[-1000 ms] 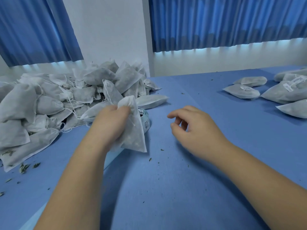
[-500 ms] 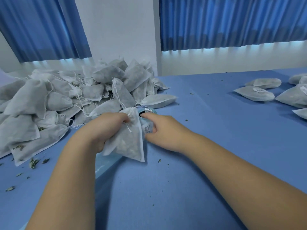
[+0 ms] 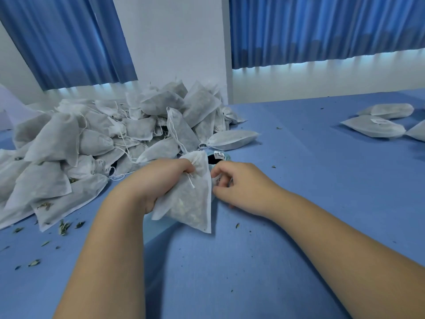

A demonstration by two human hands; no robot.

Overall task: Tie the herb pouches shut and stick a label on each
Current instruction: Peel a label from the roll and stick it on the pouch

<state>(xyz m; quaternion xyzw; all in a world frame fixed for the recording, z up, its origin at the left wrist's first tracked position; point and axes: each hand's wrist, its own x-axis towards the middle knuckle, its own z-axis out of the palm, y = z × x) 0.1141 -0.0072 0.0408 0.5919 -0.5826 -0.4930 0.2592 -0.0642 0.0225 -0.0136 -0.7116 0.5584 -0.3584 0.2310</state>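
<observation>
My left hand (image 3: pixel 158 180) grips a white herb pouch (image 3: pixel 190 203) by its gathered neck, and the pouch hangs down onto the blue table (image 3: pixel 299 203). A drawstring end sticks out by my fingers. Just right of the pouch, my right hand (image 3: pixel 236 185) has its fingers curled at a roll of labels (image 3: pixel 218 156), pinching at a small white label. The roll is mostly hidden behind the pouch and my hand.
A big heap of white pouches (image 3: pixel 103 143) with loose strings fills the left of the table. Labelled pouches (image 3: pixel 374 126) lie at the far right. Dried leaf bits (image 3: pixel 64 227) are scattered at the front left. Blue curtains hang behind.
My right hand came in from the open table to the label roll beside the pouch and now curls its fingers there. My left hand kept hold of the pouch.
</observation>
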